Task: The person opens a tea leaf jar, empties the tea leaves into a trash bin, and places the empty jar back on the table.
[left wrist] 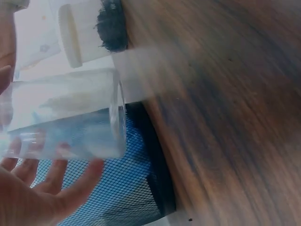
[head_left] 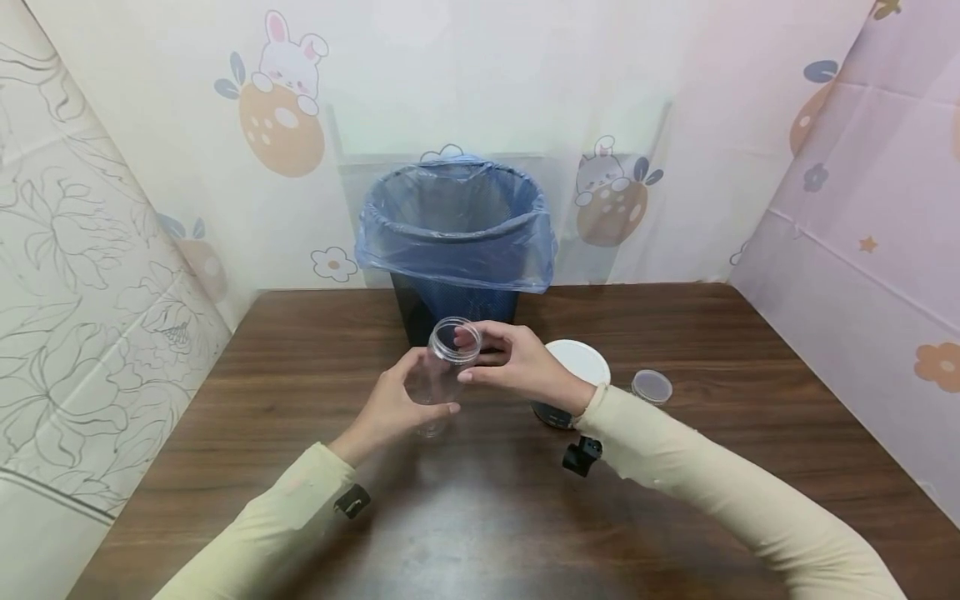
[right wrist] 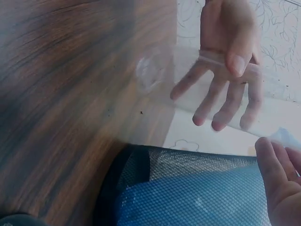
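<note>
A tall clear plastic jar [head_left: 442, 379] stands a little tilted in the air above the table, its round mouth uncovered. My left hand [head_left: 392, 406] grips its lower body from the left, the fingers showing through the clear wall in the right wrist view. At the neck, my right hand [head_left: 513, 358] holds the jar from the right, fingers behind the rim and thumb in front. In the left wrist view, the jar [left wrist: 70, 115] lies across the frame with its base to the right. Whatever the jar holds cannot be made out.
Behind the hands stands a dark mesh bin [head_left: 412, 308] lined with a blue bag [head_left: 457, 250]. A white-lidded tub [head_left: 577, 362] with a dark lower part sits beyond the right wrist. Beside it is a small clear round lidded container [head_left: 651, 387]. All rest on the wooden table [head_left: 450, 533].
</note>
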Available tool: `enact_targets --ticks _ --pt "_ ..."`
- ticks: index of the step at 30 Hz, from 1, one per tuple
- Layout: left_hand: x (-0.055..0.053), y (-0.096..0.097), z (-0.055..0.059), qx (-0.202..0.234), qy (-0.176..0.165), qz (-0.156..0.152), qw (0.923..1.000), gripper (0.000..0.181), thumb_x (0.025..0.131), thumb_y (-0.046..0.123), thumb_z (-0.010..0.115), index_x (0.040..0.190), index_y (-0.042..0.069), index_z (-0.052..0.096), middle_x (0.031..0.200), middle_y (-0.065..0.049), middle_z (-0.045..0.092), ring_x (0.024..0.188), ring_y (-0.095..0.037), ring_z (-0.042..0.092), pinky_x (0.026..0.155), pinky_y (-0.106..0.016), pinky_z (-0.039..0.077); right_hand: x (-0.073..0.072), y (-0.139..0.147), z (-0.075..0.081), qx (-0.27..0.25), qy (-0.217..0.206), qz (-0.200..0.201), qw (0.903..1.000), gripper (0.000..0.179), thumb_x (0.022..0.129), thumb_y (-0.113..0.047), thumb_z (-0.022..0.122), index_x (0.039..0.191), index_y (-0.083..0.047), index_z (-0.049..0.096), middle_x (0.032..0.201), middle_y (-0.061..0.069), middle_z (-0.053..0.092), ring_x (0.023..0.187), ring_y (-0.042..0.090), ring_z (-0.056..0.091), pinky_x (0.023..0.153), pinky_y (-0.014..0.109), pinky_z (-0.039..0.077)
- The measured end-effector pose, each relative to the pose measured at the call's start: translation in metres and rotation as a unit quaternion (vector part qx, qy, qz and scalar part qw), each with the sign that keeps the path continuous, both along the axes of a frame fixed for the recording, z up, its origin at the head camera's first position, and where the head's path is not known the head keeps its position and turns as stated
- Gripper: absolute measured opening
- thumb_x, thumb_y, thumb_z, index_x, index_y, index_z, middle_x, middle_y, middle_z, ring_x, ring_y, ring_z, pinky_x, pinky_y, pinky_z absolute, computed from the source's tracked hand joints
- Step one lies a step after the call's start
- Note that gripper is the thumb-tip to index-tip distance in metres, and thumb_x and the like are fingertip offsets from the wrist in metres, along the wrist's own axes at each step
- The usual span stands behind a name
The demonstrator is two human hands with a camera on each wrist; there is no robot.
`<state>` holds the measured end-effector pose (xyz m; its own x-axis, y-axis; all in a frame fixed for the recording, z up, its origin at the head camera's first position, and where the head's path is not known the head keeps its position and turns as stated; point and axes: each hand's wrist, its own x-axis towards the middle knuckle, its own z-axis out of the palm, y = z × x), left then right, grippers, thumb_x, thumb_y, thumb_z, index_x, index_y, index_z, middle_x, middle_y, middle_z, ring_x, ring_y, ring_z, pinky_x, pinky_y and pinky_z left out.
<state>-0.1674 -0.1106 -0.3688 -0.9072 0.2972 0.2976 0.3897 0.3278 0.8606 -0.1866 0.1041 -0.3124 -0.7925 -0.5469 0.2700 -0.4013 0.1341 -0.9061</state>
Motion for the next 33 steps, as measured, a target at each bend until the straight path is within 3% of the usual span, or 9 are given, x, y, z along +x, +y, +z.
enact_targets --ticks 6,16,23,29,33 --pt "-0.001 -0.003 -0.006 -0.005 0.004 0.005 1.0000 0.068 0.065 0.012 0.087 0.123 0.012 0.052 0.111 -0.004 0.065 0.090 -0.019 0.059 0.078 -0.038 0.048 -0.003 -0.011 -0.004 0.007 0.026 -0.005 0.9996 0.054 0.076 0.001 0.078 0.125 0.006 0.056 0.115 0.024 0.061 0.099 0.023 0.064 0.083 0.034 0.052" --pt "-0.006 -0.009 -0.017 0.025 -0.023 -0.027 0.9991 0.079 0.066 0.001 0.085 0.133 0.003 0.045 0.119 -0.009 0.062 0.099 -0.020 0.061 0.084 -0.039 0.049 -0.006 -0.022 -0.011 0.035 0.035 -0.016 0.9986 0.055 0.074 -0.004 0.081 0.123 0.003 0.059 0.112 0.018 0.063 0.096 0.020 0.064 0.082 0.030 0.052" --pt "-0.009 -0.011 -0.024 0.027 -0.029 -0.033 0.9987 0.079 0.066 0.001 0.085 0.134 0.004 0.044 0.119 -0.008 0.062 0.102 -0.020 0.061 0.087 -0.039 0.047 -0.008 -0.024 -0.016 0.047 0.034 -0.018 0.9981 0.054 0.074 -0.005 0.081 0.123 0.003 0.059 0.111 0.018 0.063 0.096 0.021 0.064 0.082 0.032 0.052" --pt "-0.006 -0.012 -0.022 0.011 -0.026 -0.026 0.9993 0.079 0.066 -0.001 0.084 0.134 0.002 0.044 0.116 -0.013 0.063 0.097 -0.023 0.063 0.082 -0.036 0.049 -0.010 -0.028 -0.019 0.047 0.031 -0.017 0.9983 0.053 0.074 -0.006 0.081 0.122 0.001 0.060 0.109 0.012 0.064 0.094 0.018 0.065 0.081 0.032 0.052" --pt "-0.004 -0.011 -0.016 0.013 -0.031 -0.025 0.9991 0.081 0.066 -0.004 0.082 0.136 -0.003 0.040 0.119 -0.019 0.061 0.100 -0.029 0.062 0.082 -0.040 0.049 -0.011 -0.030 -0.018 0.055 0.037 -0.017 0.9977 0.052 0.074 -0.007 0.081 0.122 0.000 0.061 0.111 0.015 0.063 0.093 0.017 0.065 0.081 0.029 0.052"
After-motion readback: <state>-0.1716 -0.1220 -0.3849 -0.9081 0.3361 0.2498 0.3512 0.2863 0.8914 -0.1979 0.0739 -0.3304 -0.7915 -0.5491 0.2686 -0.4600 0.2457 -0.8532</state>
